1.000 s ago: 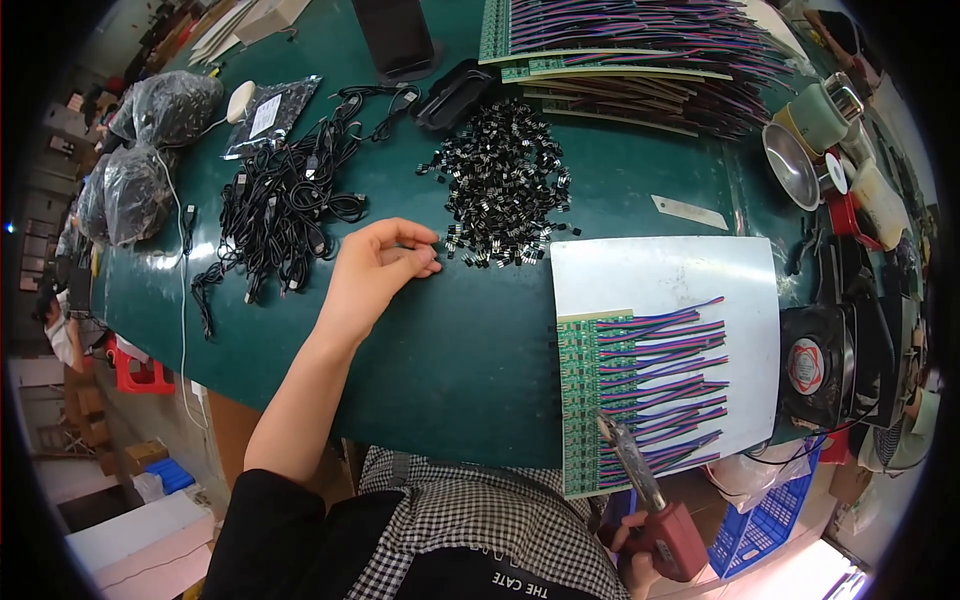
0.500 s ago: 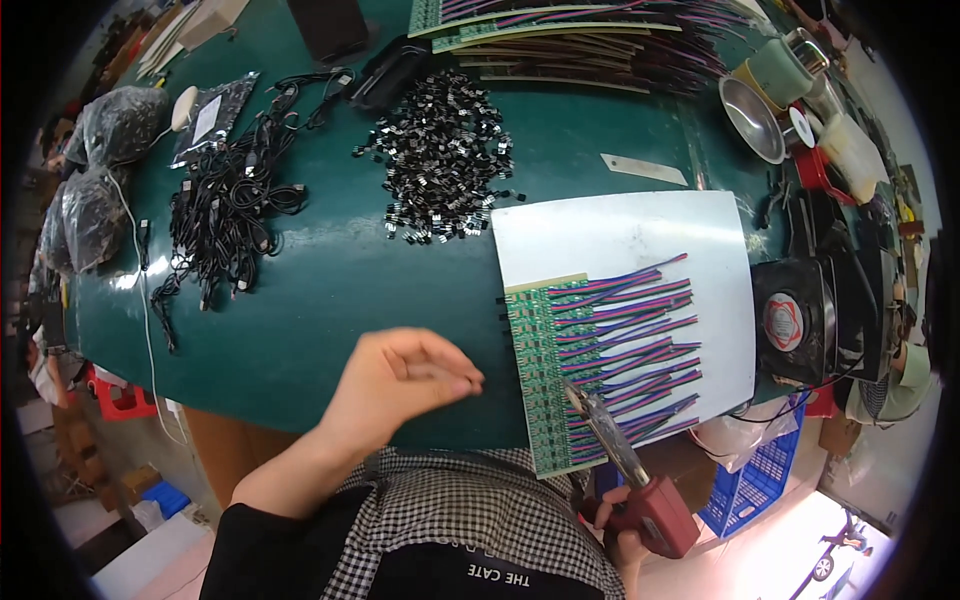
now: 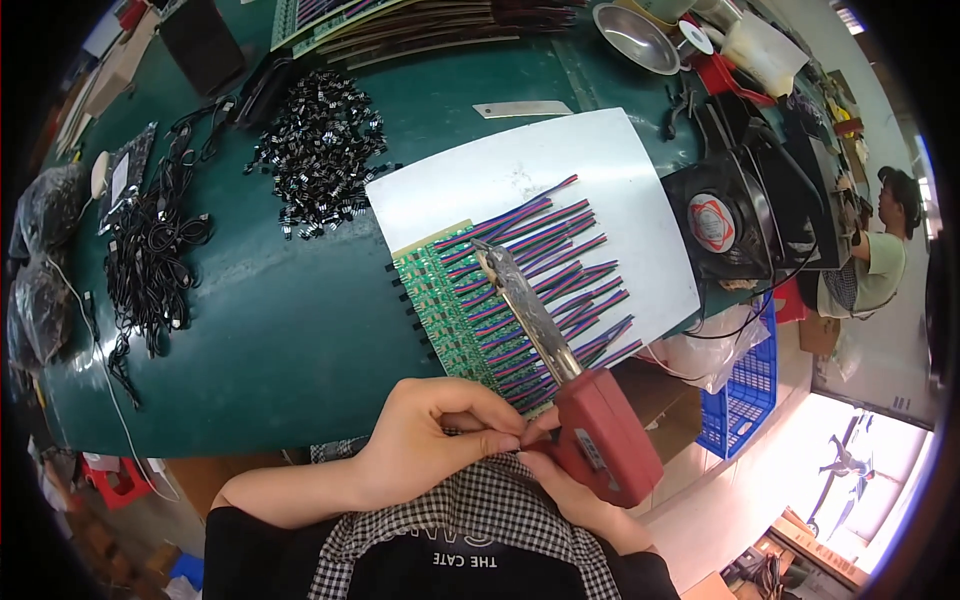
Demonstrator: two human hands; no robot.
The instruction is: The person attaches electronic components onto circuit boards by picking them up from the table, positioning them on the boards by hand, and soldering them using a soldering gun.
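My right hand [image 3: 580, 500] is closed round the red handle of a soldering gun [image 3: 610, 435], whose metal barrel slants up and left over the wires. My left hand [image 3: 425, 440] is pinched, its fingertips meeting those of my right hand at the table's front edge; whatever lies between them is too small to make out. Beyond them lies a panel of green circuit boards [image 3: 450, 310], with small black connectors along its left edge. Rows of red, blue and black wires [image 3: 565, 275] run from its right side across a white sheet [image 3: 620, 170].
A heap of small black connectors [image 3: 320, 150] and tangled black cables [image 3: 150, 265] lie to the left. More wired boards [image 3: 400, 35] are stacked at the back. A steel blade [image 3: 520, 109] lies behind the sheet; a black fan [image 3: 715, 215] stands right. Another person [image 3: 880, 260] sits far right.
My left hand has moved right and down to meet my right hand's fingers. The soldering gun has come up and left with my right hand. The view has shifted and turned.
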